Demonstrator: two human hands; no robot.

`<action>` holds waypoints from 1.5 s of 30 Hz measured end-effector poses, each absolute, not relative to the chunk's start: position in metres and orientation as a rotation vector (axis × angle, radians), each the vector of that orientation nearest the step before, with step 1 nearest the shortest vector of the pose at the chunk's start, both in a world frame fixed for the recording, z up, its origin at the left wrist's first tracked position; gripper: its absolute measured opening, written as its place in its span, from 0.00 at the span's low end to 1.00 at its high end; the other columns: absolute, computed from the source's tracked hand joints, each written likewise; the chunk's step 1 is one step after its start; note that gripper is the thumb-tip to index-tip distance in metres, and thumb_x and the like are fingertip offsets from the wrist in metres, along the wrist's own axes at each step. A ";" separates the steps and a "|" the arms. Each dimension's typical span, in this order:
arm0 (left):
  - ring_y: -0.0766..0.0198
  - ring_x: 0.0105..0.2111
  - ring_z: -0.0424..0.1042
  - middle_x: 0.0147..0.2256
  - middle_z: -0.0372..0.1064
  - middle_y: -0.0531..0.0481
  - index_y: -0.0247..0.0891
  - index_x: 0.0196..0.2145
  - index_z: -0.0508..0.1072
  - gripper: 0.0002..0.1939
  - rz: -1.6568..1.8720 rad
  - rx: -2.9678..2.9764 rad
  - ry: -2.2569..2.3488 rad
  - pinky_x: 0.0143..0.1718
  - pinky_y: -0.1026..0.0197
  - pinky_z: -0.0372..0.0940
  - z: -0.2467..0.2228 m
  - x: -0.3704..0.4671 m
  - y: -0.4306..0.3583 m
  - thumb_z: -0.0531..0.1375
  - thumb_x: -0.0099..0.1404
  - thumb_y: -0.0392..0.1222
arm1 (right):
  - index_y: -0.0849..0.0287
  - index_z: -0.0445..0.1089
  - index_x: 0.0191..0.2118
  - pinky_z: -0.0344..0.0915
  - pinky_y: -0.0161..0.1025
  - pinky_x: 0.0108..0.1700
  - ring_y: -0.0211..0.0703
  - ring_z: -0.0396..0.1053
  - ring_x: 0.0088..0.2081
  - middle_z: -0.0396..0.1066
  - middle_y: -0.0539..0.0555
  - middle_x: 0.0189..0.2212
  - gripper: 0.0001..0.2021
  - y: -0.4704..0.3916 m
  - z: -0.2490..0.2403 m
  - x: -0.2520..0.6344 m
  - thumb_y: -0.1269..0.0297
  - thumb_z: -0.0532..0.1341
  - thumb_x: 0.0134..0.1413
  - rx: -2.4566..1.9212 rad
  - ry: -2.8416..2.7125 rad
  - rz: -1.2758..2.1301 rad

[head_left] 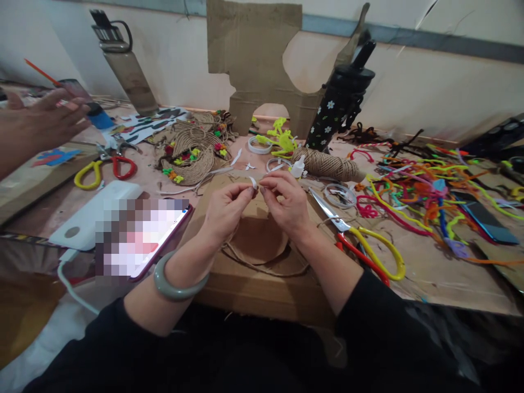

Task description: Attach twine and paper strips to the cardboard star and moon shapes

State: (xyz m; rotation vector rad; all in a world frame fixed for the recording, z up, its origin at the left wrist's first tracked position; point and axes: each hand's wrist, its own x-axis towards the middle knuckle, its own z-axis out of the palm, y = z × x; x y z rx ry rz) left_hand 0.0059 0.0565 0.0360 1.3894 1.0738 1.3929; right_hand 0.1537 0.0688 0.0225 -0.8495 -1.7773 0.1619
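Observation:
My left hand (229, 207), with a grey-green bangle (180, 281) on its wrist, pinches a small white strip (253, 183) between thumb and forefinger. Close beside it my right hand (284, 202) is closed in a pinch, its fingertips almost meeting those of the left; what they hold is too small to make out. Both hands are above a piece of brown cardboard (208, 240) with a round opening. A length of twine (278, 272) curves around the opening's near side. To the right lie scissors (358, 240) with yellow and red handles.
A twine spool (327, 165), white tape rings (259, 144) and coiled twine pieces (194, 150) lie beyond. Colourful pipe cleaners (409, 196) cover the right. Left are a lit phone (164, 240), a white power bank (98, 213) and another person's hand (45, 120). Two bottles (131, 71) (333, 103) stand behind.

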 end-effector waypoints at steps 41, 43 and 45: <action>0.67 0.25 0.65 0.21 0.68 0.51 0.37 0.19 0.71 0.21 1.382 1.496 1.108 0.28 0.63 0.59 0.026 -0.002 0.063 0.60 0.60 0.56 | 0.58 0.70 0.30 0.63 0.39 0.43 0.38 0.68 0.35 0.73 0.51 0.29 0.08 0.063 0.034 0.153 0.65 0.58 0.59 -0.939 -1.921 0.480; 0.67 0.25 0.66 0.22 0.69 0.51 0.37 0.22 0.73 0.19 1.419 1.432 1.133 0.29 0.63 0.60 0.027 -0.001 0.063 0.60 0.60 0.54 | 0.58 0.70 0.29 0.62 0.38 0.40 0.37 0.66 0.33 0.71 0.50 0.28 0.08 0.064 0.034 0.153 0.63 0.58 0.57 -1.015 -1.853 0.583; 0.67 0.26 0.67 0.22 0.70 0.52 0.37 0.24 0.74 0.16 1.435 1.356 1.108 0.31 0.64 0.61 0.028 0.000 0.063 0.61 0.59 0.52 | 0.59 0.69 0.29 0.61 0.36 0.36 0.36 0.63 0.30 0.68 0.49 0.26 0.08 0.065 0.035 0.153 0.62 0.58 0.56 -1.059 -1.754 0.719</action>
